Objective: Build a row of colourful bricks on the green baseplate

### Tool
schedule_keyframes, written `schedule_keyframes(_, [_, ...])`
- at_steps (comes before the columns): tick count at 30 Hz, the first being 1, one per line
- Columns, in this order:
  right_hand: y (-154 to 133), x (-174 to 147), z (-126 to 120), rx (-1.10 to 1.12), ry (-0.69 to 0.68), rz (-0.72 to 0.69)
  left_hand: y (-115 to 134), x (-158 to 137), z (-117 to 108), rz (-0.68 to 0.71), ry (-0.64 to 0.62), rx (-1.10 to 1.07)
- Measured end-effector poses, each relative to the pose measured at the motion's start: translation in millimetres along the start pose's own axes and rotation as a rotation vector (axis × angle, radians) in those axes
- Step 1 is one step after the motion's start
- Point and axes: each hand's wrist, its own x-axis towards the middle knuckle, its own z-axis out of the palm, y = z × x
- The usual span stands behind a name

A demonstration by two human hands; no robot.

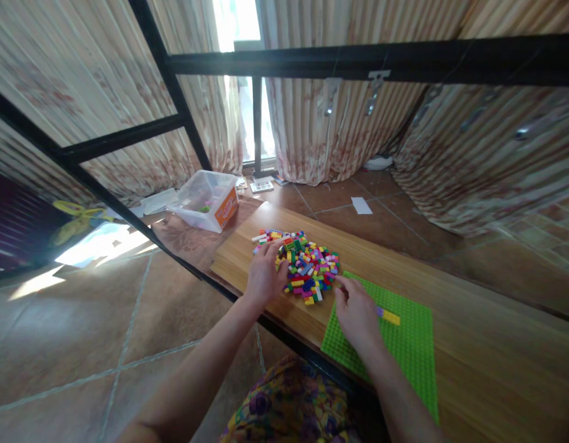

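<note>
A loose pile of small colourful toy building bricks [307, 267] lies on the wooden bench top. My left hand [266, 274] rests at the pile's left side, fingers stretched over the bricks and thumb apart from them. Close to its fingertips is a cluster of red, green and yellow bricks [291, 245]. My right hand [356, 311] is over the left part of a green studded baseplate [411, 351], its fingers curled together beside the pile's right edge. Whatever is between those fingertips is too small to tell. Just right of this hand, a yellow brick [391, 317] and a purple brick [380, 312] sit on the baseplate.
A clear plastic box [204, 194] with an orange label stands beyond the bench's left end, a few coloured pieces inside. Black metal bars [358, 60] cross in front of the curtains. White paper [361, 205] lies on the tiled floor behind the bench.
</note>
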Motion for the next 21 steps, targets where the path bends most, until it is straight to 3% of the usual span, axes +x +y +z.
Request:
schedule_keyframes(4, [3.8, -8.6, -3.4, 0.052, 0.001, 0.013, -1.8, 46.3, -4.8, 0.128, -0.136, 0.204])
schedule_keyframes(9, [4.7, -16.4, -5.0, 0.089, 0.026, 0.011, 4.4, 67.8, 8.6, 0.193, -0.312, 0.364])
schedule_keyframes(21, [-0.2, -22.6, -13.6, 0.219, 0.063, 0.03, 1.7, 58.6, 25.9, 0.119, -0.207, 0.379])
